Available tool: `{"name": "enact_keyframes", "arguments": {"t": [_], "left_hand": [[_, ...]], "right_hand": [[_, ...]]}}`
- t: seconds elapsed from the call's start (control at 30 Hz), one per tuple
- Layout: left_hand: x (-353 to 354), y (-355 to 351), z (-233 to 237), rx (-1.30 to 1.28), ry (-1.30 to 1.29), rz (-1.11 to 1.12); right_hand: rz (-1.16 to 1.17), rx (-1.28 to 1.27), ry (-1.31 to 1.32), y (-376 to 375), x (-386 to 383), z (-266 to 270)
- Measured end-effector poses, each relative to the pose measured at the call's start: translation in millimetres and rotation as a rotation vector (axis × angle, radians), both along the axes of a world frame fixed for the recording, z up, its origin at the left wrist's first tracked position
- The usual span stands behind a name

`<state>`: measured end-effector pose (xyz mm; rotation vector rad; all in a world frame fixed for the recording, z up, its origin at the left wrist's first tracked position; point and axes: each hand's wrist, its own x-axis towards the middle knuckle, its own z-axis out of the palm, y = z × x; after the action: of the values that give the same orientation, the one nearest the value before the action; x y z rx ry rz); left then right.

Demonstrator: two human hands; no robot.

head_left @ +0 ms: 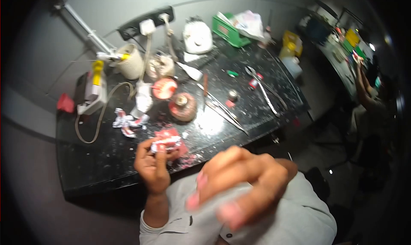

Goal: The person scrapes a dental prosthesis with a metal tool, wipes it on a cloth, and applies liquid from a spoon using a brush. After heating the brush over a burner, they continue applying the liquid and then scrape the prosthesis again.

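Note:
My left hand [153, 166] is closed around a small pink-and-white dental piece [165, 144], thumb on top, near the table's front edge. Under and beside that piece lies a pink sheet [182, 147] that looks like wax, with pink crumbs [187, 161] around it. My right hand [246, 183] is raised close to the camera, in front of my light grey shirt, and blurred. Its fingers are bent and the thumb stands apart from them. Nothing distinct shows between them, only blurred grey.
On the black table [98, 159] stand a round jar [183, 107], a pink-filled dish [165, 88] and a white pot [130, 62]. Slim metal tools [222, 112] lie right of centre. White-and-red pieces [128, 122] sit left. Another person [370, 95] works far right.

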<state>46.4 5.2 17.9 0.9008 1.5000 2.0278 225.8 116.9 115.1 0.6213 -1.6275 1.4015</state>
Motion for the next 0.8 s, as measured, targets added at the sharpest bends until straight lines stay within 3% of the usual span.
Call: {"name": "enact_keyframes", "arguments": {"t": [0.03, 0.07, 0.13, 0.17, 0.3, 0.33, 0.4, 0.47, 0.53, 0.6, 0.8], "left_hand": [[-0.4, 2.7, -0.6, 0.0, 0.004, 0.007], [-1.7, 4.4, -0.9, -0.006, 0.011, 0.019], [-5.4, 6.3, -4.3, 0.015, 0.003, -0.009], [-6.4, 6.1, -5.6, 0.004, -0.005, -0.009], [-13.1, 7.4, -4.5, 0.014, -0.014, 0.021], [-15.8, 6.9, -5.1, 0.02, -0.02, 0.045], [-22.1, 5.9, -5.0, 0.029, -0.014, 0.04], [-26.3, 7.6, -5.0, 0.027, -0.037, 0.076], [-31.0, 7.3, -6.7, 0.031, -0.033, 0.077], [-34.2, 8.7, -8.4, 0.042, -0.059, 0.069], [-36.3, 9.2, -1.7, 0.059, -0.157, -0.041]], "right_hand": [[-0.006, -0.004, -0.084, -1.6, 10.3, 23.5], [0.005, 0.013, -0.014, -5.3, 11.6, 23.9], [0.119, 0.279, 0.324, 14.5, -26.3, 33.6], [0.115, 0.259, 0.31, 11.9, -23.5, 28.7], [-0.061, 0.068, -0.031, 10.9, 1.0, 16.4], [-0.17, 0.149, -0.089, 18.2, 0.4, 16.1], [-0.614, 0.225, -0.356, 24.6, 2.0, 11.1], [-0.751, 0.24, -0.752, 35.8, 3.8, -1.9], [-0.887, 0.525, -1.035, 50.1, 9.9, -35.3], [-0.993, 0.569, -1.095, 56.2, 22.5, -67.8], [-1.191, 0.316, -1.226, 54.8, 30.3, -73.0]]}}
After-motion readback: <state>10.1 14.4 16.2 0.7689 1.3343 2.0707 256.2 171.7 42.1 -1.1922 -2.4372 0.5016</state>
